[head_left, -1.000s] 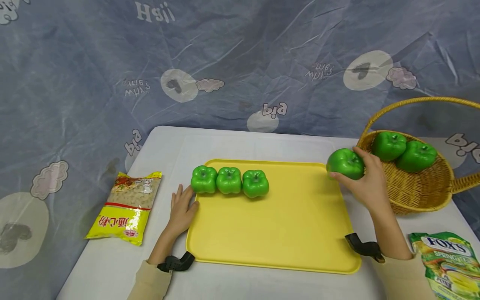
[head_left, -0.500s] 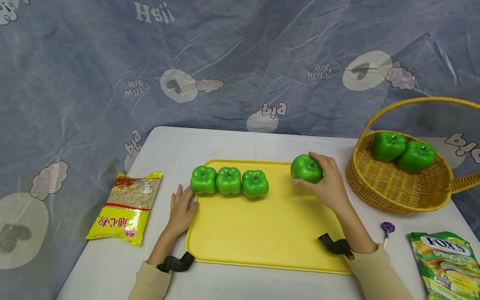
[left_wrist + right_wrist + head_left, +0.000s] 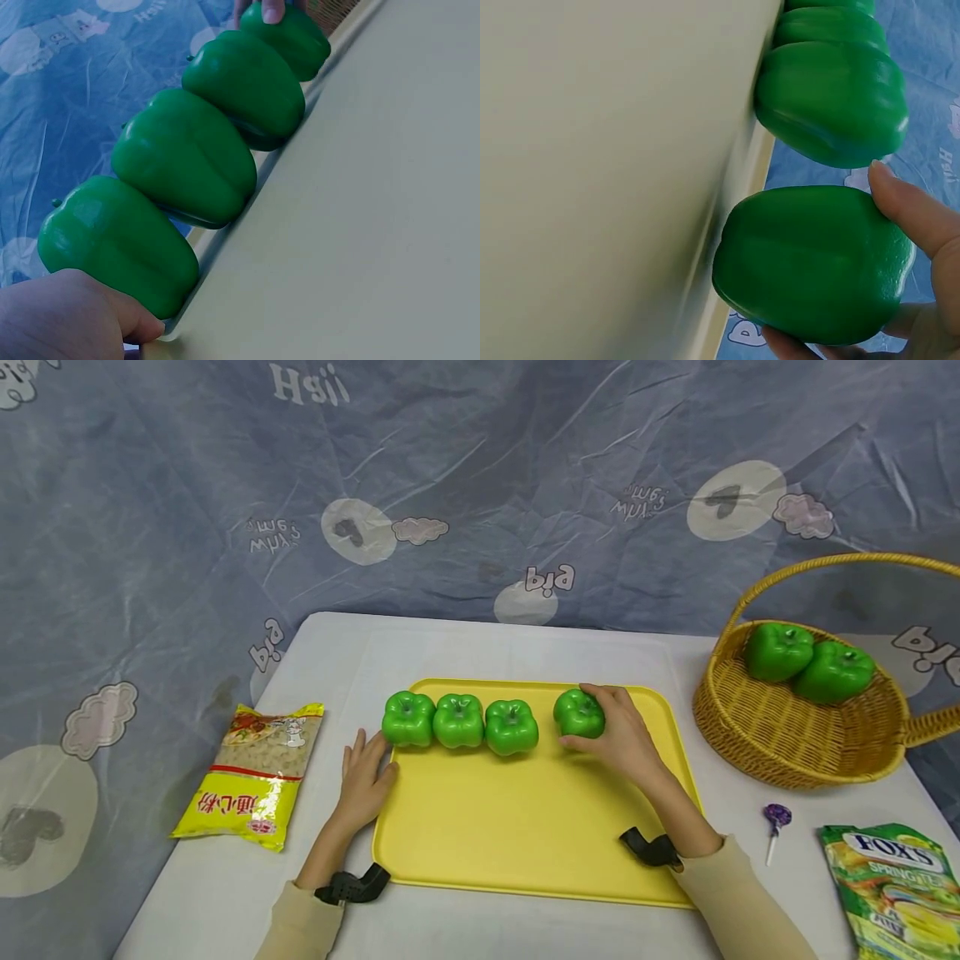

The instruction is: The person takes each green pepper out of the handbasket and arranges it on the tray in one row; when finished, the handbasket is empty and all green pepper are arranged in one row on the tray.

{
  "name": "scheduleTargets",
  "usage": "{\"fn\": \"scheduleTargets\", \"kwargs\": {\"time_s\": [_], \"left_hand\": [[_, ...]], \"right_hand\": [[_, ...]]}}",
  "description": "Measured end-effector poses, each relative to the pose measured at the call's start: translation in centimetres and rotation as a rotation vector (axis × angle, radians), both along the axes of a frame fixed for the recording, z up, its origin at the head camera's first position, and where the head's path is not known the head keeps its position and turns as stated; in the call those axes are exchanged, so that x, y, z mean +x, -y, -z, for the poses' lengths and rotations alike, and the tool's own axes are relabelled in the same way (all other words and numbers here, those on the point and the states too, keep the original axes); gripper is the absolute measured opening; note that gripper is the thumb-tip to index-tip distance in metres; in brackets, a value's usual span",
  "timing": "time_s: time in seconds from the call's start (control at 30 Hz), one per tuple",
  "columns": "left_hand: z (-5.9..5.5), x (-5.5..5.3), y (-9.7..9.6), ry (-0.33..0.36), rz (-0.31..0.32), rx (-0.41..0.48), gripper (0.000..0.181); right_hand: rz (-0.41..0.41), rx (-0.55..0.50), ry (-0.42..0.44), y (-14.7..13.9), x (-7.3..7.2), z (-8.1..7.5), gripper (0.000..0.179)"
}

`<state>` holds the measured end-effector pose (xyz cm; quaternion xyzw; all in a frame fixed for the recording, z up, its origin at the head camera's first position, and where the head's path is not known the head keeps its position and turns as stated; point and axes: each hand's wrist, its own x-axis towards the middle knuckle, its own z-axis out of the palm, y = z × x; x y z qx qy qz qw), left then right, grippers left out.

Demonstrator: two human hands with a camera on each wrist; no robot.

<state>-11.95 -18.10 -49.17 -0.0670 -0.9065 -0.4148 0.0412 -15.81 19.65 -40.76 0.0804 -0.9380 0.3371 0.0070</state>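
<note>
A yellow tray point(image 3: 525, 827) lies on the white table. Along its far edge, from the left corner, three green bell peppers stand in a row: the left one point(image 3: 408, 720), the middle one point(image 3: 458, 722) and the right one point(image 3: 512, 728). My right hand point(image 3: 622, 739) grips another green bell pepper point(image 3: 576, 714), thumb on one side and fingers on the other. In the right wrist view this held pepper point(image 3: 810, 262) is apart from the row by a small gap. At the tray's left rim rests my left hand point(image 3: 365, 783), fingers extended, close to the leftmost pepper point(image 3: 120, 244).
A wicker basket point(image 3: 810, 756) with a tall handle stands at the right, holding two green bell peppers point(image 3: 834, 672). Nearer are a purple lollipop point(image 3: 777, 815) and a green FOX'S bag point(image 3: 892, 885). A yellow macaroni bag point(image 3: 251, 777) lies left of the tray.
My right hand has carried the bell pepper left from beside the basket and lowered it near the row's right end. The lollipop has come into sight. My left hand has stayed put.
</note>
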Motion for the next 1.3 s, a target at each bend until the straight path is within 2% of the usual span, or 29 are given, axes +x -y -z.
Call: {"fn": "scheduleTargets", "kwargs": {"time_s": [0.3, 0.47, 0.73, 1.3], "left_hand": [[-0.1, -0.2, 0.0, -0.002, 0.005, -0.002, 0.056], [-0.2, -0.2, 0.0, 0.000, 0.002, -0.009, 0.056], [-0.1, -0.2, 0.0, -0.002, 0.002, -0.017, 0.055], [0.1, -0.1, 0.0, -0.002, -0.002, -0.009, 0.056]], "right_hand": [[-0.030, 0.029, 0.007, -0.1, 0.4, -0.1, 0.091], [-0.062, 0.019, -0.001, -0.3, 0.6, -0.2, 0.086], [-0.097, -0.014, -0.031, 0.1, 0.5, 0.5, 0.082], [-0.103, -0.030, -0.036, 0.7, 0.7, 0.9, 0.086]]}}
